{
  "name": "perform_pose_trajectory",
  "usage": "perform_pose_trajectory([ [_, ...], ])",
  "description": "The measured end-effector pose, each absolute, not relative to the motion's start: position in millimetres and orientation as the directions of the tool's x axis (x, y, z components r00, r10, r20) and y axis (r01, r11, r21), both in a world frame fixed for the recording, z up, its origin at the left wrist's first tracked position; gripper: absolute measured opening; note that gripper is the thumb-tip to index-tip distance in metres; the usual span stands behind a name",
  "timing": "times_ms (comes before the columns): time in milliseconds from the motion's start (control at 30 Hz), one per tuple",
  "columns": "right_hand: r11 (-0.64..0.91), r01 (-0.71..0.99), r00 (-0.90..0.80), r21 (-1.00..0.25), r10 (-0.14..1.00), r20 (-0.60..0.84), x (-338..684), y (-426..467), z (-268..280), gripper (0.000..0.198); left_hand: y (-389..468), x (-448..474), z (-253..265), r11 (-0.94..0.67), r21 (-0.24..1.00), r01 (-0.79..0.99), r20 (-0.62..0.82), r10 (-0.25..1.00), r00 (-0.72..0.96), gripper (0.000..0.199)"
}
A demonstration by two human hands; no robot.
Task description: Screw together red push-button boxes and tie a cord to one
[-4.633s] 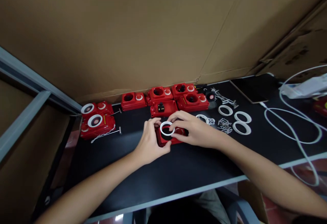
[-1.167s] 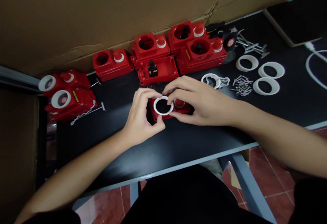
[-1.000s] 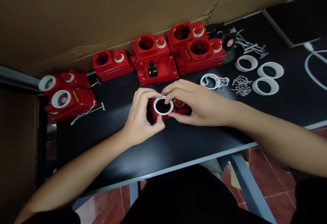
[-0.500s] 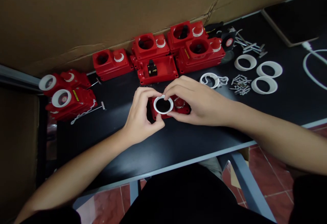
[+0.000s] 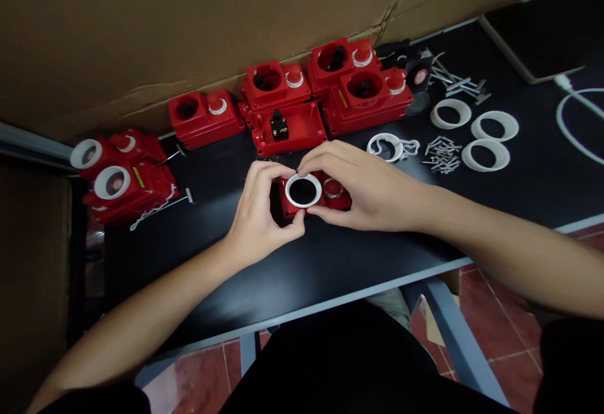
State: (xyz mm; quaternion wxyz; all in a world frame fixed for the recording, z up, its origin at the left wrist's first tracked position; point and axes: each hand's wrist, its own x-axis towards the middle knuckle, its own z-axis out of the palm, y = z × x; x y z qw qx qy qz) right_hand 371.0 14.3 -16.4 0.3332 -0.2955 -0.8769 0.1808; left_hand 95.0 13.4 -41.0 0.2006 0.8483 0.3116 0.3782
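A white plastic ring [image 5: 289,198] sits over the round opening of a red housing cover [image 5: 343,202] on the black table. My left hand [image 5: 259,209] curves around the ring's left side, its thumb at the front edge and its fingertips at the back. From the right, my right hand [image 5: 361,181] grips the same ring between forefinger and thumb. The inside of the ring looks dark. Part of the cover, with a round red piece on its right half, shows between the fingers of my right hand. Whether the ring is seated or only resting cannot be made out.
Behind stand several red boxes [image 5: 207,118] and an open red base [image 5: 302,128] with a black switch inside. Loose white rings [image 5: 486,156], a pile of screws [image 5: 443,155] and metal T-bars [image 5: 457,80] lie right. Assembled red units [image 5: 141,194] stand left. A tablet [image 5: 533,36] lies back right.
Both hands stay around the ring with nearly the same grip. The ring has shifted slightly, and my right fingertips have moved from its inner edge to its back rim.
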Motion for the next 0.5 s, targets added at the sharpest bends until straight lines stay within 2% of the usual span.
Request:
perform_pose_trajectory([
  [500,0.787,0.418,-0.594,-0.453,0.614,0.52,371.1,16.3,-19.7,0.032,13.9,96.2,-42.2,-0.722,0.6,0.346,0.521,0.68,0.515,0.059],
])
